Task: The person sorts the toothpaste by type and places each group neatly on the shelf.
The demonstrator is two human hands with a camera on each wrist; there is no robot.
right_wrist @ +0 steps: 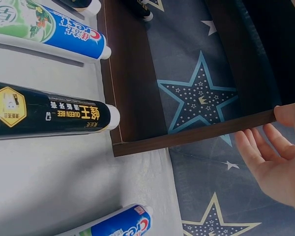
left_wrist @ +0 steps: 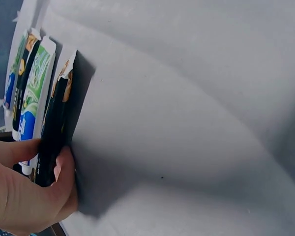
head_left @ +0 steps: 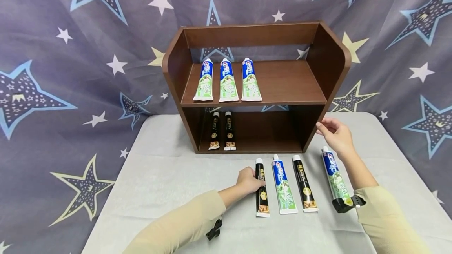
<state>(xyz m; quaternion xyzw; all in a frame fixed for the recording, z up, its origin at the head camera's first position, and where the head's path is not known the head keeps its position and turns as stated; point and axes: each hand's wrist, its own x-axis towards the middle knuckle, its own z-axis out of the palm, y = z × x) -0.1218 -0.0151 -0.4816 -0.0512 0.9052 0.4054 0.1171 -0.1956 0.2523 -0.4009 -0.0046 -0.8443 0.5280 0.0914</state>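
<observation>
My left hand (head_left: pixel 249 180) pinches a black toothpaste tube (head_left: pixel 262 204) between thumb and fingers, at the left end of a row on the table. In the left wrist view, the same black tube (left_wrist: pixel 56 110) stands out at a slant, its crimped end away from the hand. My right hand (head_left: pixel 337 134) holds the right side panel of a brown two-level shelf (head_left: pixel 286 83). In the right wrist view, the thumb lies on one side of the panel edge (right_wrist: pixel 211 132) and the fingers (right_wrist: pixel 253 150) on the other.
To the held tube's right lie a blue-green toothpaste tube (head_left: pixel 284 187), another black tube (head_left: pixel 304 185) and a second blue-green tube (head_left: pixel 333 173) under the right forearm. Three blue-green tubes (head_left: pixel 228 83) lie on the upper shelf, two black tubes (head_left: pixel 229 130) on the lower left.
</observation>
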